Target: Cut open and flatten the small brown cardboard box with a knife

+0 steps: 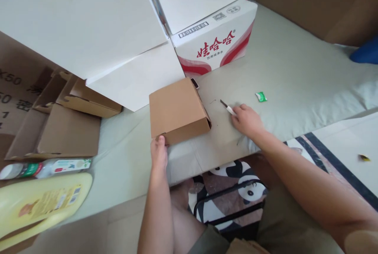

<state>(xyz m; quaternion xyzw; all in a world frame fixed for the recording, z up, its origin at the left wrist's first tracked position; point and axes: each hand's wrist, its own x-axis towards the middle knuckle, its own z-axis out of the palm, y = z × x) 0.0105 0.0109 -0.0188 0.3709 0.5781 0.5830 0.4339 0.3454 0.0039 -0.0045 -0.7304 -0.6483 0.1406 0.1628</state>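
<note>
Head view: a flat brown cardboard box (pixel 175 106) lies on the worktop (pixel 125 147), which carries a pale green cloth; this box is the clock centre, with 12 o'clock at the top of the view.
Left hand: it (pixel 158 152) touches the near corner of the box at 7 o'clock; the thumb lies against the near side, but the other fingers are mostly hidden, so I cannot tell if it truly grips.
Right hand: at 3 o'clock, it (pixel 248 121) is closed around the white handle of a slim knife (pixel 229 109) with a dark blade.
Blade: it points toward 10 o'clock and is apart from the box.
Small packet: a shiny green-and-white packet (pixel 261 96) lies at 3 o'clock, beyond the knife and near the right hand.
Dark item: a small black object with a pale rim (pixel 195 83) shows just beside the box at 1 o'clock, partly hidden.
Printed carton: a white carton with red writing and red waves (pixel 217 47) stands farther at 1 o'clock.
Toward 8 o'clock: a yellow plastic jug with a handle (pixel 56 195) and a clear bottle with a white cap (pixel 49 168) are lying side by side.
Toward 9 o'clock: opened brown cardboard pieces (pixel 69 132) are gathered.
</note>
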